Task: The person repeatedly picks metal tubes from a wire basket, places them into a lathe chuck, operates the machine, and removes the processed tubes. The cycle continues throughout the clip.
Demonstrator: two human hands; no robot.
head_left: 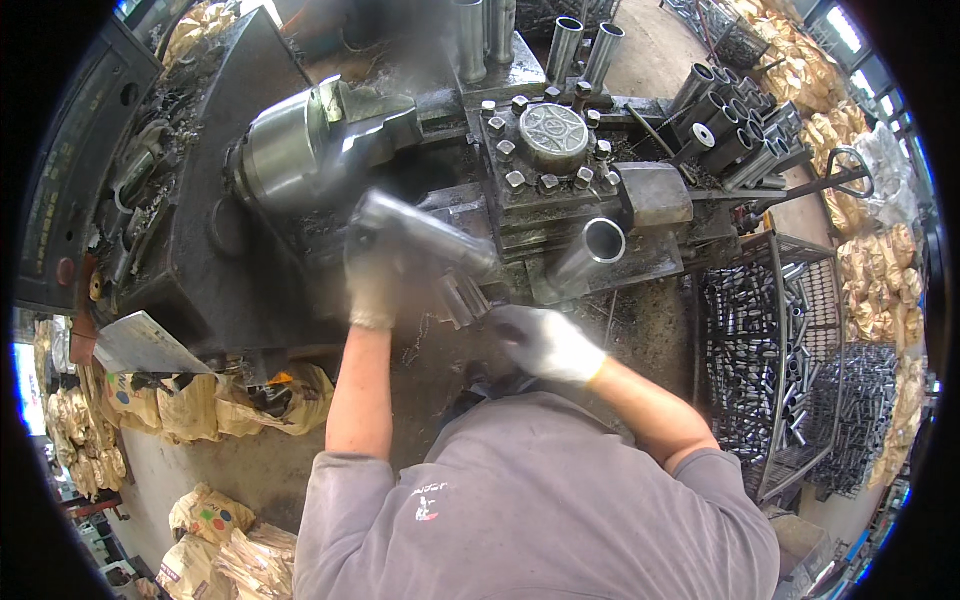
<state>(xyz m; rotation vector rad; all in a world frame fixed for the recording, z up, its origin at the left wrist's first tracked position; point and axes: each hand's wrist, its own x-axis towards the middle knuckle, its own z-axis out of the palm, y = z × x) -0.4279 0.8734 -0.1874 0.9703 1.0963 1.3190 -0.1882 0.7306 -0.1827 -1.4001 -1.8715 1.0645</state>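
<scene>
**Metal tube [428,235] held by the left hand [372,285] before the chuck [285,150]**

The left hand, in a pale glove, seems closed around the left end of the tube; blur hides the separate fingers, so I cannot tell how tight is the hold. The tube lies slanted, its right end lower, in front of the machine and below the chuck.

The right hand [550,345], also gloved, is half curled, with its fingertips just beside a ribbed metal piece [462,298]. Whether it touches or grips this piece, I cannot tell.

In my judgement, the step in hand is the handling of one tube between the chuck and the ledge. The next move calls for a steady left grip, a free path for both tube ends, and care that the tube does not knock the turret [555,135] with its square bolts.

Near the right hand, a second tube [590,255] stands tilted on the ledge. Further to the right, many tubes [735,130] stand close together, and below them a wire cage [776,290] holds small metal parts. Paper sacks [270,400] lie at the lower left.
</scene>
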